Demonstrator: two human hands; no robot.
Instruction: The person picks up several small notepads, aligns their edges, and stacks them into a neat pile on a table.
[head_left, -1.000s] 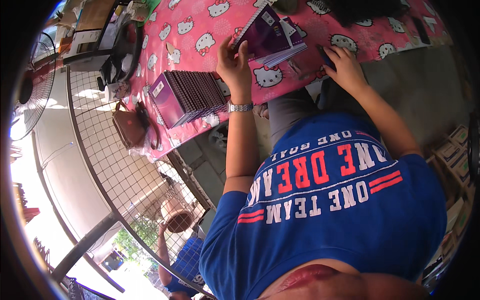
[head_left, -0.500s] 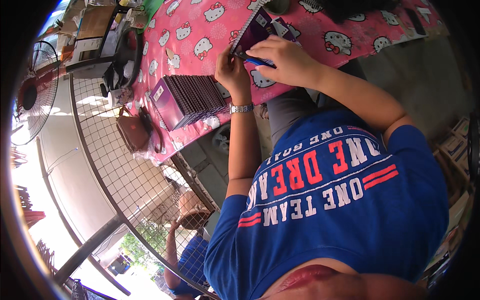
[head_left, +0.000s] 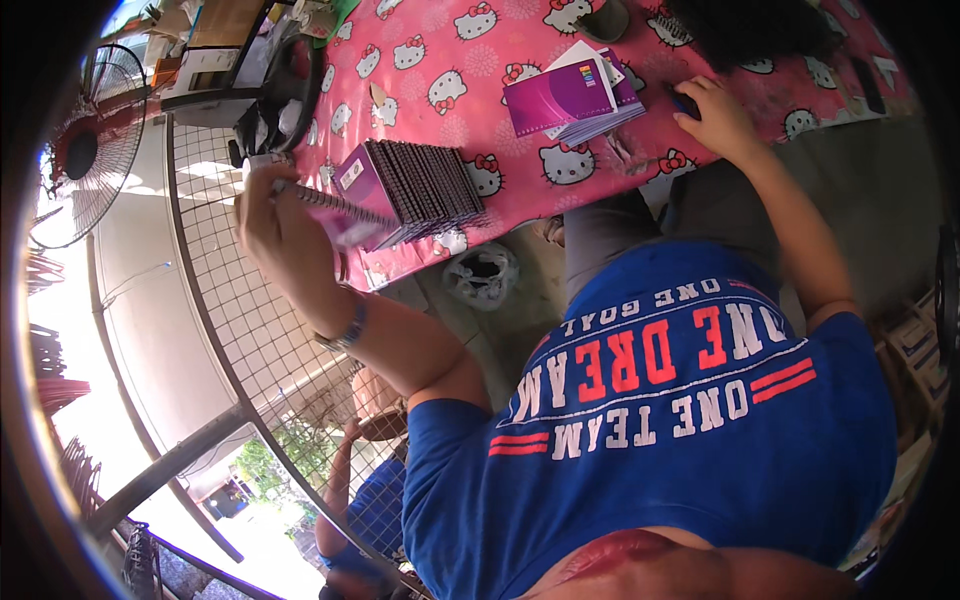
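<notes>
At the left, my left hand (head_left: pixel 272 225) is closed on a spiral-bound notebook (head_left: pixel 345 207), somewhat blurred, held against the near left side of a notebook stack (head_left: pixel 425 190). Those stacked notebooks have purple covers and dark spiral spines. On the right of the table, my right hand (head_left: pixel 722 120) is curled round a small dark-blue handle, seemingly of the blue-handled pliers (head_left: pixel 686 104); most of the tool is hidden. Between my hands lies a loose pile of purple and white covers (head_left: pixel 565 98).
A pink patterned cloth covers the table (head_left: pixel 450 60). A dark cap-like object (head_left: pixel 603 22) and a black furry item (head_left: pixel 750 30) lie at the far side. Wire mesh (head_left: pixel 230 290) and a fan (head_left: pixel 85 150) stand left. Beyond the mesh is another person (head_left: pixel 365 510).
My left hand has carried the notebook left, away from my right hand, to the stack. My right hand has moved right and lowered to the tabletop with the tool. The pile of covers is now uncovered.
</notes>
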